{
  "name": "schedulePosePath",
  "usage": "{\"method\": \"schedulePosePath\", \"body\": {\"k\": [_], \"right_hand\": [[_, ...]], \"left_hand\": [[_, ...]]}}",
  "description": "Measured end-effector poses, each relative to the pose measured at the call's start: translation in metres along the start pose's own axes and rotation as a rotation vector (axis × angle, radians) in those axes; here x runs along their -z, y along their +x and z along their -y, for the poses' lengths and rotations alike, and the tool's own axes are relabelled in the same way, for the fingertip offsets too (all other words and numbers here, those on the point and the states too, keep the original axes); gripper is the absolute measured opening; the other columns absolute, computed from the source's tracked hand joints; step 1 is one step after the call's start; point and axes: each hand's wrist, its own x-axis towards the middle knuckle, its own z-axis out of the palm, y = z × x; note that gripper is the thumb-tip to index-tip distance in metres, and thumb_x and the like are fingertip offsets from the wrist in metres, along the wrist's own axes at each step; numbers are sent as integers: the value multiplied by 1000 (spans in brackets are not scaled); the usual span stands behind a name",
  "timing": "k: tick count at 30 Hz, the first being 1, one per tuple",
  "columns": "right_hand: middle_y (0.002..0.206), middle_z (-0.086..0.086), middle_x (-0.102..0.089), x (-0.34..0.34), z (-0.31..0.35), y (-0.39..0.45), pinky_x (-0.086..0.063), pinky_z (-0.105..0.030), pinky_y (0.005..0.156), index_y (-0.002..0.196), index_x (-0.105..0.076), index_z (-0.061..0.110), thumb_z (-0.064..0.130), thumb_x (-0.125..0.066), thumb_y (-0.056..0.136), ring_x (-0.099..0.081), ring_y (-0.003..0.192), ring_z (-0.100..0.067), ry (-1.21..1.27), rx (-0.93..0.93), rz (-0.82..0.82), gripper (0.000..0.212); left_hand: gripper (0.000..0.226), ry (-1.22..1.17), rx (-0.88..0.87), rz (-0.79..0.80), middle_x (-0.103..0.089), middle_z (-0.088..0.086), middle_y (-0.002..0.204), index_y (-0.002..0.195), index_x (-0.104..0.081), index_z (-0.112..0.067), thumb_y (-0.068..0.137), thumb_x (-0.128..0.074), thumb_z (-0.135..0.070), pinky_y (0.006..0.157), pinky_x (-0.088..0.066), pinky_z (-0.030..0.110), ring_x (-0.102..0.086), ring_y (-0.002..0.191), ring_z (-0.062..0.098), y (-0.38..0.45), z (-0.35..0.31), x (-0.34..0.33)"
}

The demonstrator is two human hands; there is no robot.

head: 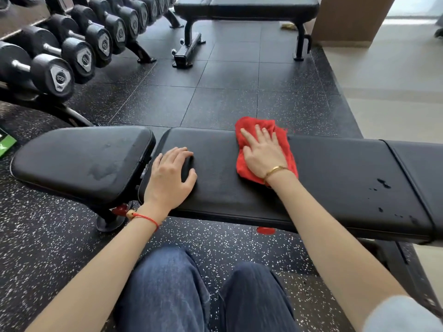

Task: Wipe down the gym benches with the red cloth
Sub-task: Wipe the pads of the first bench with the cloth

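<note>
A black padded gym bench point(335, 178) runs across the view in front of me. The red cloth point(285, 149) lies crumpled on its long pad near the far edge. My right hand point(262, 153) presses flat on the cloth with fingers spread. My left hand point(171, 177) rests on the left end of the same pad, palm down, fingers bent over the pad's end by the gap. The shorter seat pad point(79, 161) lies to the left with dull smears. Dark wet spots point(383, 183) show on the pad to the right.
A second black bench point(247, 8) stands further back across the rubber floor. A rack of several black dumbbells point(79, 51) lines the left side. A yellow cloth point(288, 26) lies on the floor by the far bench. Pale tiled floor point(393, 87) is at the right.
</note>
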Motion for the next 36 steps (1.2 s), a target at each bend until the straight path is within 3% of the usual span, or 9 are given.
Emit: {"method": "schedulePosePath", "body": {"k": [6, 9, 12, 16, 23, 26, 32, 36], "right_hand": [[162, -3, -13, -8, 21, -72, -1, -39, 122, 151, -22, 36, 32, -32, 97, -11, 149, -20, 55, 313, 1, 55], [161, -2, -17, 0, -18, -90, -1, -38, 122, 150, -26, 36, 32, -32, 96, -13, 149, -19, 78, 230, -21, 55], [161, -9, -13, 12, -54, -57, 2, -40, 121, 151, -24, 31, 27, -35, 99, -12, 149, -25, 33, 12, -30, 54], [161, -14, -7, 17, -46, -14, 1, -43, 121, 153, -19, 27, 27, -31, 100, -8, 149, -29, 7, -149, -10, 55], [161, -3, -14, 0, -12, -113, -1, -37, 122, 150, -24, 36, 33, -32, 96, -11, 149, -19, 90, 222, -60, 55], [162, 1, -13, 4, -25, -97, 2, -37, 122, 150, -23, 38, 33, -31, 97, -9, 150, -17, 104, 198, -5, 54], [162, -11, -6, 10, -14, -2, 4, -42, 121, 153, -18, 29, 31, -30, 100, -5, 150, -26, 12, -55, 14, 54], [162, -12, -8, -3, 21, -36, 4, -39, 121, 152, -20, 31, 30, -34, 99, -8, 149, -26, 46, 221, 26, 55]], "left_hand": [[36, -18, 0, -8, -57, -1, 137, 125, -60, -17, 89, -60, -23, 117, -29, 47, -45, 136, 18, 0, 3, 2], [36, -17, -7, -5, -57, -1, 138, 125, -59, -17, 90, -59, -23, 117, -29, 48, -45, 136, 18, 0, 4, 2], [36, -8, -4, -6, -57, 0, 137, 125, -59, -16, 90, -59, -22, 118, -29, 48, -45, 136, 19, -1, 2, 0], [35, -10, 4, -11, -58, 2, 136, 124, -59, -15, 89, -60, -20, 117, -29, 49, -46, 134, 21, -1, 0, 0], [35, -15, 1, -11, -58, 2, 136, 125, -59, -16, 90, -59, -21, 118, -29, 49, -46, 135, 21, -1, 3, 0], [36, 4, -8, -8, -57, 3, 136, 125, -58, -15, 90, -55, -23, 117, -29, 50, -46, 135, 22, -2, 2, 0], [36, 10, 8, -7, -59, 2, 135, 124, -59, -15, 89, -58, -21, 115, -32, 49, -48, 133, 21, -1, -2, 2], [35, -4, 14, -16, -60, 2, 133, 122, -60, -15, 88, -58, -22, 115, -32, 48, -49, 132, 22, -1, -3, 4]]}}
